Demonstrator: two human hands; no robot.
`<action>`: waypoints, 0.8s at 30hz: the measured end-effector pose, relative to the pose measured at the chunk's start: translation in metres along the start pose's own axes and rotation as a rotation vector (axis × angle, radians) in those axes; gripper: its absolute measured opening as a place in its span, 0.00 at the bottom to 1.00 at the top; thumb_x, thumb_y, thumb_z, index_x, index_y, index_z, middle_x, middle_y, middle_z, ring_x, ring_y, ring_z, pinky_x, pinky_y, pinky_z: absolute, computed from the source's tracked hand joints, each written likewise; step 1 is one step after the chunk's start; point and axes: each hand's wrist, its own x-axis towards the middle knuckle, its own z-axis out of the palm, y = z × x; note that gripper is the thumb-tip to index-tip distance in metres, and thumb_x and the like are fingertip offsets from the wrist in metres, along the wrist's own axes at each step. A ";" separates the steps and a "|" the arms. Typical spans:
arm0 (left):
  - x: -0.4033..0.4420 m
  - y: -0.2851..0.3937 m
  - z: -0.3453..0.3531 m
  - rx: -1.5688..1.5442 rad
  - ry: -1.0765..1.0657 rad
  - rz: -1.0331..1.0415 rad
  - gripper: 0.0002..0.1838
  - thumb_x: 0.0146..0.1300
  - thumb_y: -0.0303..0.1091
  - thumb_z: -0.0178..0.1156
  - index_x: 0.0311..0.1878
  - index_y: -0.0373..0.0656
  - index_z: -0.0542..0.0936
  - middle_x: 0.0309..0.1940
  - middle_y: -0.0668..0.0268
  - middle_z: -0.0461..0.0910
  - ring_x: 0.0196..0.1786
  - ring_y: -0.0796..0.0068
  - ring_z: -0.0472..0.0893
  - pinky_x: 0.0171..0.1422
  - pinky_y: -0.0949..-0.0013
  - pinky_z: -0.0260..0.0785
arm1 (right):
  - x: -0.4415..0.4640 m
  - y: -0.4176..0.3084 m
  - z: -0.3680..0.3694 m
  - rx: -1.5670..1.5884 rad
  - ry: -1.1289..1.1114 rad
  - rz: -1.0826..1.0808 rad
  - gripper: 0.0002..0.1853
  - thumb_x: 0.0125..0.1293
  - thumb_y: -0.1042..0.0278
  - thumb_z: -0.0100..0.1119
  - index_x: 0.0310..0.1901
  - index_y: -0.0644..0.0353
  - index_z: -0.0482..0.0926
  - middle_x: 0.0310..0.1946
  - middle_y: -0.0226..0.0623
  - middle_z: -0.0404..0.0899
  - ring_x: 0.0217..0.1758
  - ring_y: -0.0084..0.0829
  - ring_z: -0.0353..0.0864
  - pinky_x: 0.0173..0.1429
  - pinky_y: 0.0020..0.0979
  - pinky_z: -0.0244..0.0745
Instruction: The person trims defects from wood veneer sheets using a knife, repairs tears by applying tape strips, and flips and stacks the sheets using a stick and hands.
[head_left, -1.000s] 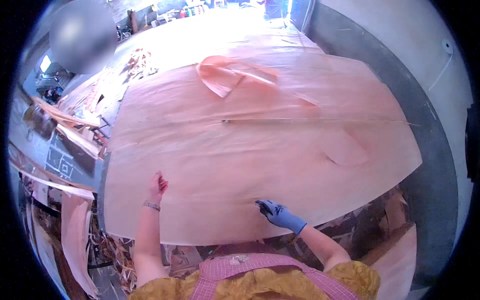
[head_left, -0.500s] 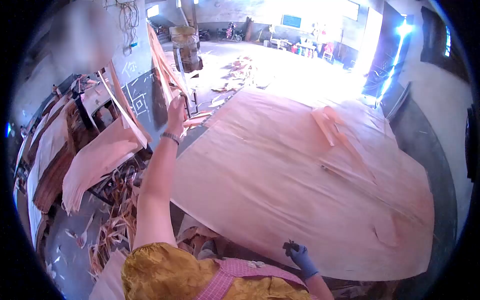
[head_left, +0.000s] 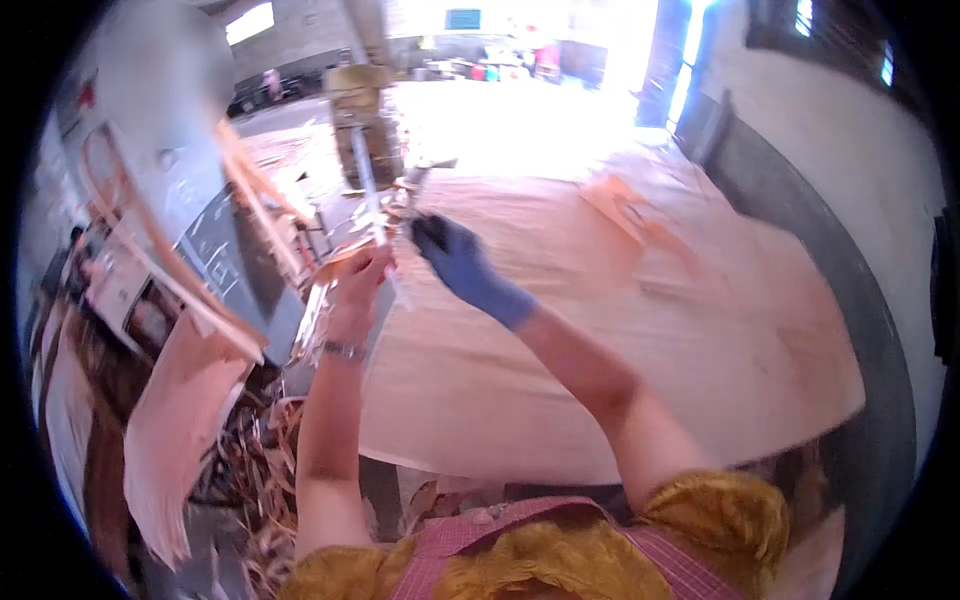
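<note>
My left hand point(head_left: 364, 280) is bare, with a band point(head_left: 345, 350) at its wrist. Its fingers are closed at a long, narrow pale strip point(head_left: 369, 185), whose lower end passes beyond the fingertips. Just to the right is my right hand point(head_left: 455, 260), in a blue glove with dark fingers. Motion smears these fingers, so their grip is unclear. A small dark shape point(head_left: 436, 164) shows above them, and contact with it cannot be made out. Below and to the right of both hands spreads a large thin pinkish sheet point(head_left: 520, 390).
A loose orange-pink piece point(head_left: 615, 212) lies on the sheet's far part. A stack of thin sheets point(head_left: 185, 430) hangs at the left, with tangled scraps point(head_left: 265, 480) beside it. A brownish post-like object point(head_left: 365, 110) stands beyond my hands. A curved grey wall band point(head_left: 800, 190) borders the right.
The view has swung left. My left hand has moved left and forward from over the sheet to the strip. My right hand has risen from the sheet's near edge to beside it.
</note>
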 end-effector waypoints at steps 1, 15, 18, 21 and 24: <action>-0.011 -0.005 -0.001 0.018 0.014 -0.065 0.09 0.68 0.38 0.64 0.36 0.44 0.83 0.29 0.74 0.80 0.33 0.85 0.74 0.39 0.78 0.63 | 0.026 -0.008 0.018 0.027 0.069 -0.033 0.13 0.70 0.62 0.56 0.47 0.63 0.79 0.34 0.49 0.82 0.37 0.50 0.83 0.42 0.41 0.77; -0.071 -0.080 -0.067 0.207 0.031 -0.484 0.36 0.68 0.64 0.53 0.71 0.51 0.66 0.63 0.64 0.73 0.69 0.75 0.65 0.60 0.66 0.64 | -0.013 -0.037 0.030 0.176 0.119 0.213 0.11 0.70 0.62 0.57 0.36 0.61 0.80 0.24 0.34 0.80 0.28 0.18 0.79 0.32 0.31 0.74; -0.033 -0.034 -0.028 -0.372 -0.336 -0.169 0.34 0.69 0.63 0.50 0.67 0.47 0.71 0.61 0.59 0.75 0.66 0.70 0.69 0.63 0.63 0.64 | -0.037 -0.035 0.010 0.449 -0.064 0.291 0.10 0.70 0.63 0.57 0.39 0.61 0.81 0.24 0.33 0.80 0.30 0.18 0.79 0.34 0.30 0.76; -0.035 0.037 0.059 -0.293 -0.429 -0.048 0.30 0.72 0.58 0.49 0.63 0.42 0.74 0.57 0.56 0.78 0.61 0.66 0.74 0.66 0.60 0.65 | -0.049 -0.025 0.002 0.210 0.009 0.094 0.09 0.64 0.65 0.60 0.42 0.60 0.82 0.27 0.42 0.81 0.30 0.32 0.83 0.36 0.35 0.77; -0.003 -0.003 0.069 -0.278 -0.306 -0.020 0.28 0.74 0.53 0.48 0.62 0.38 0.74 0.54 0.53 0.79 0.56 0.63 0.78 0.68 0.58 0.66 | -0.061 -0.023 -0.005 -0.149 0.140 -0.023 0.12 0.58 0.64 0.63 0.43 0.57 0.82 0.31 0.48 0.82 0.34 0.47 0.83 0.37 0.40 0.78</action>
